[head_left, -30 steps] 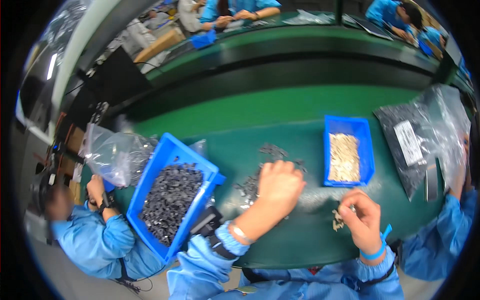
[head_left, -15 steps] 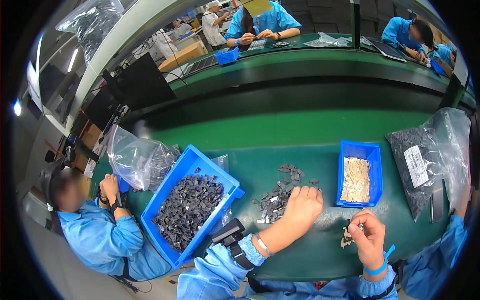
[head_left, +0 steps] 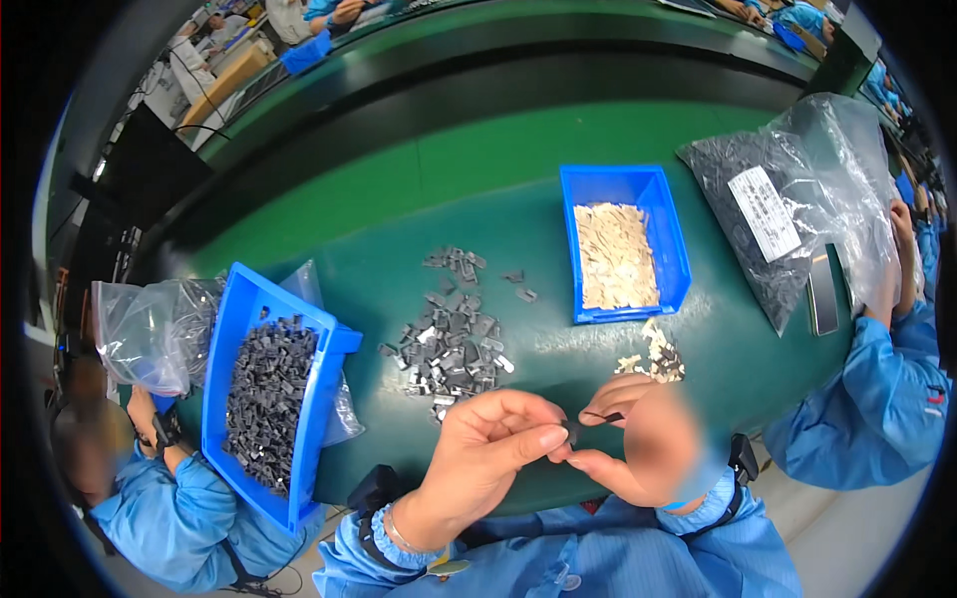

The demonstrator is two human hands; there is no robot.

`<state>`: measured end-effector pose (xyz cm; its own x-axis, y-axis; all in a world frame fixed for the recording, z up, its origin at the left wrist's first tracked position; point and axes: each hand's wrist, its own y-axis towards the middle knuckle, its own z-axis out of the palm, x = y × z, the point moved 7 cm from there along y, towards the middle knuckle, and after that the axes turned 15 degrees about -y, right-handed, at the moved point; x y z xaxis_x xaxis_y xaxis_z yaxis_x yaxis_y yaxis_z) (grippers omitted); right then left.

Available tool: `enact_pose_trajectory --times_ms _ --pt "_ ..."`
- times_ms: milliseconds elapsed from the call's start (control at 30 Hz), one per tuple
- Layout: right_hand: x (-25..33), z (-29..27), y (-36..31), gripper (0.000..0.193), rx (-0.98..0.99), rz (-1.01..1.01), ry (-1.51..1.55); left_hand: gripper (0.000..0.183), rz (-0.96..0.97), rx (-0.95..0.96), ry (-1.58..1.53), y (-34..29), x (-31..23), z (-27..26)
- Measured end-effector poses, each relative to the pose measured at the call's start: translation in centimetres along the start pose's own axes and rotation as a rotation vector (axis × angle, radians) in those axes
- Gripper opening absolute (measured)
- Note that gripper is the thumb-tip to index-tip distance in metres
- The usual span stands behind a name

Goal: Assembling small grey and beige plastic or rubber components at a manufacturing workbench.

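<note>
Black little piece (head_left: 571,434) is pinched in the left hand (head_left: 484,450) over the green table (head_left: 518,224), mostly buried behind fingertips, so its outline's hard to make out. Right hand (head_left: 646,442) is curled up close, 1 dark sliver (head_left: 604,417) at its fingers; blur covers part, can't tell if it's gripping. Past those 2: flat, hard-edged dark pieces (head_left: 454,349) piled loose, flaky cream bits (head_left: 616,257) in a smooth blue bin (head_left: 674,244).

Gap btwn blk pile (head_left: 454,349) & R bin (head_left: 630,315), L bin (head_left: 326,399) blocking left
</note>
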<state>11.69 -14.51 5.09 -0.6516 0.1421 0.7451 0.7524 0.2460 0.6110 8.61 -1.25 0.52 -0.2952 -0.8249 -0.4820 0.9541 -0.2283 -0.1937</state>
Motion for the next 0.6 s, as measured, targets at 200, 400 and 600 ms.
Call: enact_pose_trajectory --times_ms 200,400,600 --pt "0.4 0.8 -0.6 0.034 0.092 -0.011 0.07 0.017 -0.071 -0.074 -0.301 -2.0 2.5 -0.7" --pt "-1.3 1.7 -1.9 0.027 0.09 0.21 0.214 0.024 0.124 -0.085 -0.046 -2.2 1.8 -1.3" --pt "-2.7 3.1 -2.7 0.009 0.128 0.479 0.55 0.023 0.359 -0.156 0.322 -2.5 0.2 -1.5"
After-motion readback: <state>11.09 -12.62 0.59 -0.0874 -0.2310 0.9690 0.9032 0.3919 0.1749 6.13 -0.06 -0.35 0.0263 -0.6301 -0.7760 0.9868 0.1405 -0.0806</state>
